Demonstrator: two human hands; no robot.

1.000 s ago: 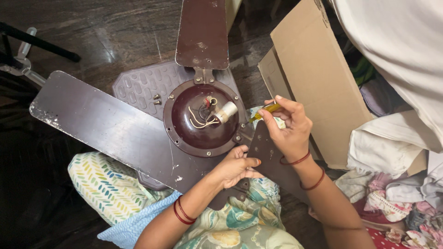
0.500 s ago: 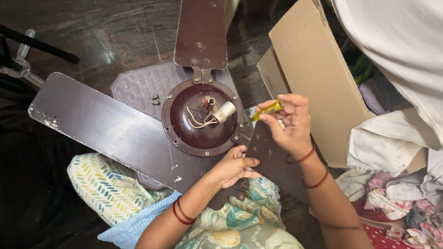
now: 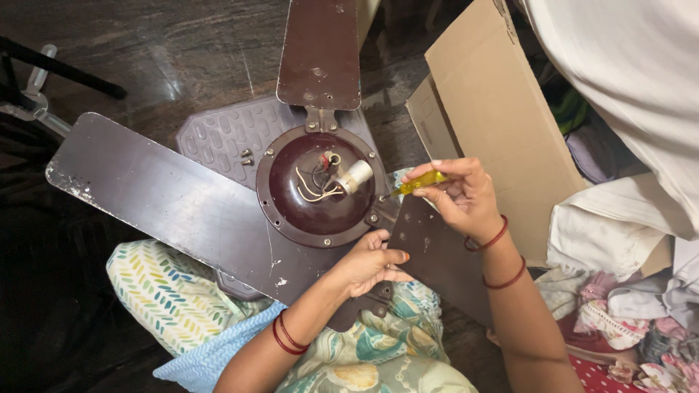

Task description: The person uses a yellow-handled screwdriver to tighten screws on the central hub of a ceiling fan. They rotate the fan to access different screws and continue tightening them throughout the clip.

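Knees in patterned cloth sit nearest, and on them rests the brown ceiling fan (image 3: 320, 189), lying flat with its round motor housing facing up. The left hand (image 3: 368, 262) presses on the housing's near rim, fingers curled over the edge, steadying it. Beyond it, the right hand (image 3: 462, 196) pinches a yellow-handled screwdriver (image 3: 419, 182); over the last second it has tilted the tool lower and brought the tip closer to the screw at the housing's right rim, so the work on that screw looks about to begin. The screwdriver's long axis runs nearly level, tip pointing left and slightly down toward the housing. Farther off stands a cardboard box (image 3: 495, 116) on the dark floor (image 3: 182, 58).
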